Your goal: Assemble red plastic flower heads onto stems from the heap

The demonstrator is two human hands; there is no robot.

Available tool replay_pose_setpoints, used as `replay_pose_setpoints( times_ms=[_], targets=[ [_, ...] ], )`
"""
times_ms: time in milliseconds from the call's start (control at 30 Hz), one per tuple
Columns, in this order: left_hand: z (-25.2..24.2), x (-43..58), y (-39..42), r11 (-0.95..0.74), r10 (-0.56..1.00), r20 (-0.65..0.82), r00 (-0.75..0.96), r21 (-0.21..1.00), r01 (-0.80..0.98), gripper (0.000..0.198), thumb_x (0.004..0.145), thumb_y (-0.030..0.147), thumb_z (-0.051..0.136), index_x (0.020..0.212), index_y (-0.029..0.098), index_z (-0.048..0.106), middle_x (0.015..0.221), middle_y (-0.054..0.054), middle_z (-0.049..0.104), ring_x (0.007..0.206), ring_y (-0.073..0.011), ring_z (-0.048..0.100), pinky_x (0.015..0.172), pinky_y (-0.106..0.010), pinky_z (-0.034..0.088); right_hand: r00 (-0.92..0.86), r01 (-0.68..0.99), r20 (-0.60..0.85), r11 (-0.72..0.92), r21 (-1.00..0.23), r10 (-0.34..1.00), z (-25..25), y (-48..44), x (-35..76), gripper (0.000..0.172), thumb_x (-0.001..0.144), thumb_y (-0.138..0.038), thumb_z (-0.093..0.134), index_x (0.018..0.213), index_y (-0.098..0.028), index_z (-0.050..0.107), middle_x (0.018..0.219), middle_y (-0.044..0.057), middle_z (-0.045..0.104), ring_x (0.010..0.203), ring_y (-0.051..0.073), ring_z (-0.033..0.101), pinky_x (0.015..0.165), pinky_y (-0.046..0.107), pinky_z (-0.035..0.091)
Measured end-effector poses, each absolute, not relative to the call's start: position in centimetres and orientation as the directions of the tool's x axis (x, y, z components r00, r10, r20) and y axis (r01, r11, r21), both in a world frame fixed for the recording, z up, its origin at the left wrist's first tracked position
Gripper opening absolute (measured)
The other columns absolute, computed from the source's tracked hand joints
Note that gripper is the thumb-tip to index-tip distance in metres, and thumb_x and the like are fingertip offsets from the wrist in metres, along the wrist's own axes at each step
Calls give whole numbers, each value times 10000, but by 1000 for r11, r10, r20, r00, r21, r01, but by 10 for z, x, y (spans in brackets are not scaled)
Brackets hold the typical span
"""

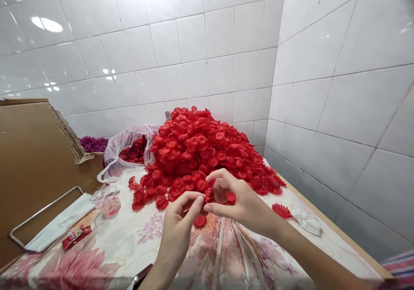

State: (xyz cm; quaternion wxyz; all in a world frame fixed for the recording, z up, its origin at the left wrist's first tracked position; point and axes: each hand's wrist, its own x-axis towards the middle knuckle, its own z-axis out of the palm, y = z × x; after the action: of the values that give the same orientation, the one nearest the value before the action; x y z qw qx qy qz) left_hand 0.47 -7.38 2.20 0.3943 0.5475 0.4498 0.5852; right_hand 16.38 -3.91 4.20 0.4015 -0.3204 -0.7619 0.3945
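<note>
My left hand (181, 221) is in a pinch, thumb and index fingertip pressed together; what they hold, if anything, is too small to make out. Close beside it, my right hand (237, 199) curves with thumb and index finger apart, and red petals show in the gap between them. Both hands are just in front of a big heap of red fabric flowers (200, 147) with fringed edges. One loose red flower (200, 222) lies on the tablecloth right below my fingertips. Farther right, another red flower (282, 211) lies near my right forearm.
A cardboard box (29, 160) stands at the left, near a clear plastic bag (113, 152) of dark red pieces. Small clear containers (111, 206) and a red wrapper (76, 237) lie on the floral tablecloth (129, 242). Thin pale strips (220, 251) run toward me. Tiled walls close the back and right.
</note>
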Motion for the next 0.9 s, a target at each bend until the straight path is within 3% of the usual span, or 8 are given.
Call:
replay_pose_setpoints(
  times_ms=[200,300,433,533,633,700,800,900],
  targets=[
    [2,9,-113,-272,956,268,-120,962,-18,230,798,411,632,784,185,667,741,-14,683,719,-172,644,659,-260,529,-423,208,402,519,-829,812,28,-87,157,212,852,-227,556,1050,-246,483,736,-22,583,665,163,525,644,297,399],
    [-5,8,-125,-284,958,285,-21,957,56,225,808,417,633,845,195,634,822,-22,672,777,-174,629,690,-260,506,-375,167,417,503,-848,828,13,-105,152,218,864,-174,504,1073,-235,482,745,-16,561,689,164,543,662,302,411],
    [-2,6,-130,-242,967,225,123,959,147,323,828,475,585,685,191,533,676,8,569,635,-137,545,579,-229,435,-456,-191,281,215,-958,845,3,-115,146,238,848,-242,597,1069,-240,508,717,-40,556,691,142,568,694,295,445],
    [0,7,-126,-156,968,144,204,987,43,388,812,516,573,618,187,503,600,24,507,580,-122,493,566,-229,428,-445,-465,185,-49,-884,876,1,-109,145,292,740,-271,738,971,-212,570,612,-58,557,557,109,548,567,238,442],
    [-7,2,-116,-93,993,99,65,992,-84,376,722,512,641,597,182,510,584,27,483,558,-125,482,534,-245,450,-187,-669,9,-121,-733,982,-5,-91,158,355,548,-220,856,826,-166,643,624,-1,630,535,129,569,517,252,475],
    [-13,-11,-107,-120,985,106,-139,988,-93,355,703,512,628,622,182,524,601,20,501,558,-137,504,516,-258,462,7,-734,-13,-4,-679,1000,-10,-75,176,349,468,-234,880,707,-188,630,669,1,650,597,130,592,545,236,502],
    [-21,-35,-92,-183,929,171,-329,983,-5,365,710,559,575,683,197,539,690,14,540,669,-152,535,594,-253,474,243,-754,6,193,-628,970,-19,-57,203,331,464,-242,866,666,-237,603,653,-76,611,556,73,531,509,160,468],
    [-27,-44,-77,-209,892,255,-373,965,161,341,717,542,584,652,208,564,664,14,554,701,-177,540,642,-274,454,269,-731,3,206,-650,963,-28,-56,204,314,509,-233,851,736,-219,634,686,-64,631,593,71,544,533,149,461]
  ],
)
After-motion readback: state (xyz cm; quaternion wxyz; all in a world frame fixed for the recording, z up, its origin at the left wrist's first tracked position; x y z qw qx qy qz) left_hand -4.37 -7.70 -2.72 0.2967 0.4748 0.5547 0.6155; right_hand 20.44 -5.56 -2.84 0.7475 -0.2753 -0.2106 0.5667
